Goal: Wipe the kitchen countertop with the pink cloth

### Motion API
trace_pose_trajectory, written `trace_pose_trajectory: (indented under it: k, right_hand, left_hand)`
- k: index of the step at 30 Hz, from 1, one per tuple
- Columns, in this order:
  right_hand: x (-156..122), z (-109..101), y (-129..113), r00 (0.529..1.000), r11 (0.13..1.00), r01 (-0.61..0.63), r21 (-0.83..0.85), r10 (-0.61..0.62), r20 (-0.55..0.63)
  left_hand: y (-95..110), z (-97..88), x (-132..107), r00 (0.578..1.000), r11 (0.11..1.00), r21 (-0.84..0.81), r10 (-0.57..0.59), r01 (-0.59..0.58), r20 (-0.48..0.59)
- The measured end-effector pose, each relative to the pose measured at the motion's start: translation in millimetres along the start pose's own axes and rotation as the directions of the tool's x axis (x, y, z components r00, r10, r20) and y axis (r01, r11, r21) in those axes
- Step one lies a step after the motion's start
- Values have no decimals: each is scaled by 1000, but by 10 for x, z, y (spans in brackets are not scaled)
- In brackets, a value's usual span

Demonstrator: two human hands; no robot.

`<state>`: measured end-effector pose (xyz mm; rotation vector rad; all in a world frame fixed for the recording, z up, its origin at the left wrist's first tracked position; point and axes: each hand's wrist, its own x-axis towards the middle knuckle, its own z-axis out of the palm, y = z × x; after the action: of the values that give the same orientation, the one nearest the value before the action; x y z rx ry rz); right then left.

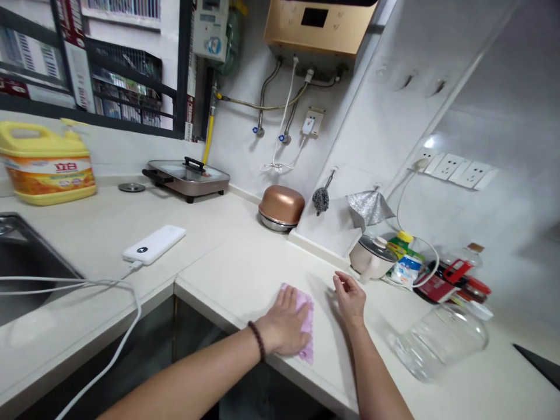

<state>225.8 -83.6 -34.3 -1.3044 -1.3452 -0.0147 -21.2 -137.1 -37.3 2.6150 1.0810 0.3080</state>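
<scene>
My left hand (283, 324) lies flat, fingers stretched out, on a pink cloth (307, 326) that rests on the white countertop (245, 262) near its front edge. A dark bead bracelet is on that wrist. Just right of the cloth my right hand (350, 296) hovers over the counter with loosely curled fingers, thumb and fingertips close together; nothing shows between them. A clear plastic bottle (440, 341) lies on its side to the right of that hand.
A white power bank (154, 244) with a cable lies left of the corner, beside a sink (21, 256). Behind stand a yellow detergent jug (47, 164), an electric griddle (187, 177), a copper pot (281, 207), a small cooker (371, 256) and condiment bottles (450, 277).
</scene>
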Motion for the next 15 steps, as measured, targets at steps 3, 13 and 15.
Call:
trace_pose_trajectory:
  k: [3,13,15]
  right_hand:
    - [-11,-18,-8,1000,1000,-2,7,2,0]
    - [-82,-88,-196,998,998,58,-35,-56,43]
    - [-132,-38,-270,993,992,95,-81,-88,84]
  left_hand:
    - [195,113,435,995,997,-26,80,-78,60]
    - [50,-205,906,985,962,-220,141,-160,-100]
    - [-81,-352,942,952,945,-318,-33,-68,-303]
